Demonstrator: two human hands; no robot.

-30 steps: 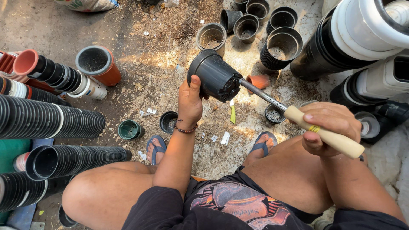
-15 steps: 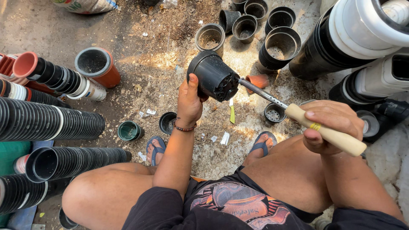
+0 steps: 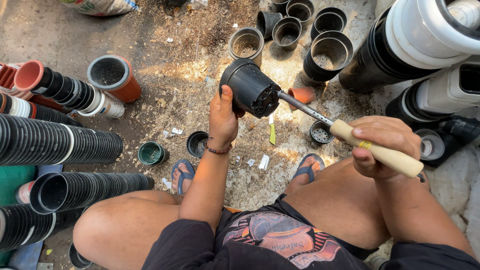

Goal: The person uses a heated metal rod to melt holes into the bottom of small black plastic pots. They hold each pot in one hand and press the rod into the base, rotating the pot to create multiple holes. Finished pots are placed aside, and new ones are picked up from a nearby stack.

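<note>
My left hand [image 3: 222,117] grips a black plastic pot [image 3: 249,88] by its rim and holds it up on its side, its holed base turned towards me. My right hand [image 3: 382,145] is closed round the pale wooden handle of a metal-shafted tool [image 3: 320,117]. The tool's tip touches the pot's base. Both hands are raised above my bare knees as I sit low over the dirt ground, with blue sandals on my feet.
Long stacks of nested black pots [image 3: 60,142] lie on their sides at left, next to an orange pot [image 3: 116,77]. Loose black pots [image 3: 327,52] stand at the far middle. Big white and black pots [image 3: 425,35] are stacked at right. Small pots [image 3: 151,153] lie near my feet.
The pot has been turned in my left hand: its open mouth faced me before, now its base does. The tool's tip has come up against the base.
</note>
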